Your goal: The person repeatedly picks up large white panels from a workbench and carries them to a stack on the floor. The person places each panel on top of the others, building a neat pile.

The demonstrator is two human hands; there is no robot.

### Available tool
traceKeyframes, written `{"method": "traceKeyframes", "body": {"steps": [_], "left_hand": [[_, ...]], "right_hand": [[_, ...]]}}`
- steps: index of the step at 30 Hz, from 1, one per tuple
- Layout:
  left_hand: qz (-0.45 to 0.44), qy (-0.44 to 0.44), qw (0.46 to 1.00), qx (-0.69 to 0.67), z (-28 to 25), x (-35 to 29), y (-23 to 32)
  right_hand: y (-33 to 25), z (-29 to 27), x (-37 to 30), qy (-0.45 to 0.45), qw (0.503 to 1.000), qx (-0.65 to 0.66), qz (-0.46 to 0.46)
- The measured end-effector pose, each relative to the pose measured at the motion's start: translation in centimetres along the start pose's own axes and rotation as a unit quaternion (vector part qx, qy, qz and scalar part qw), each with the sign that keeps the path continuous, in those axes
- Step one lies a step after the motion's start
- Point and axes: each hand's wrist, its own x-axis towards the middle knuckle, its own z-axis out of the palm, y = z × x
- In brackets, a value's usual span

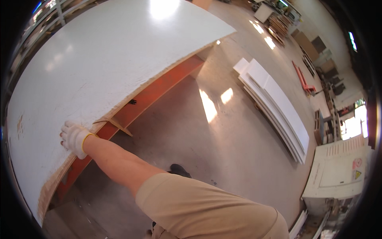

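Note:
My right hand (pixel 75 137), in a white knitted glove with a yellow cuff, rests on a large white board (pixel 99 51) close to its rough brown edge. Its fingers spread over the board's surface, and bare fingertips show at the far end. Nothing shows in its grasp. Beside the wrist, a thin brown strip (pixel 101 122) sticks out along the edge. Beneath the board runs an orange-red frame (pixel 159 85) with a pale wooden crosspiece (pixel 121 127). Scuffs and a worn brown patch (pixel 20 126) mark the board. My left hand is out of view.
A stack of white panels (pixel 278 103) lies on the concrete floor to the right. Beyond it are a red pallet jack (pixel 302 79) and a cream metal cabinet (pixel 336 169). Stacked boards (pixel 278 30) stand at the back. A dark shoe (pixel 180 170) shows below my arm.

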Motion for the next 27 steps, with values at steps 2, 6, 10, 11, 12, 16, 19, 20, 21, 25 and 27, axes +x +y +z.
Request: {"method": "traceKeyframes", "body": {"steps": [2, 6, 10, 11, 12, 16, 19, 20, 21, 25, 27], "left_hand": [[0.017, -0.021, 1.000, 0.010, -0.7, 1.2, 2.1], [0.101, -0.094, 0.990, -0.019, -0.9, 3.5, 6.0], [0.085, -0.093, 0.989, -0.083, 4.1, 1.6, 10.8], [0.061, -0.094, 0.989, -0.097, 4.0, 2.4, 10.1], [0.036, -0.100, 0.988, -0.109, 4.3, 2.9, 9.8], [-0.050, -0.092, 0.985, -0.140, -1.7, 8.3, 0.7], [-0.061, -0.048, 0.990, -0.121, -2.8, 6.2, -1.1], [-0.054, -0.025, 0.992, -0.113, -2.6, 5.4, -1.3], [-0.051, -0.014, 0.993, -0.103, -2.4, 4.7, -1.4], [-0.038, 0.008, 0.995, -0.089, -2.0, 3.2, -0.6], [-0.032, 0.004, 0.996, -0.083, -1.6, 3.0, 0.0]], "right_hand": [[-0.1, -0.5, 0.4, -0.010, 1.000, -0.008, -0.001], [-0.4, -1.3, 1.8, -0.020, 1.000, -0.020, -0.014], [0.7, 0.3, 1.2, -0.008, 1.000, -0.017, 0.000], [0.8, 0.1, 1.1, -0.014, 1.000, -0.013, 0.000], [1.3, -0.1, 0.7, -0.022, 1.000, -0.011, 0.007], [0.6, -0.3, 1.2, -0.007, 1.000, -0.014, -0.002], [0.5, -0.2, 1.0, -0.001, 1.000, -0.016, -0.003], [0.4, -0.3, 1.0, -0.002, 1.000, -0.014, -0.005], [0.4, -0.3, 0.8, -0.004, 1.000, -0.012, -0.005], [0.3, -0.3, 1.2, -0.011, 1.000, -0.016, -0.002], [0.4, -0.7, 1.0, -0.015, 1.000, -0.020, -0.007]]}}
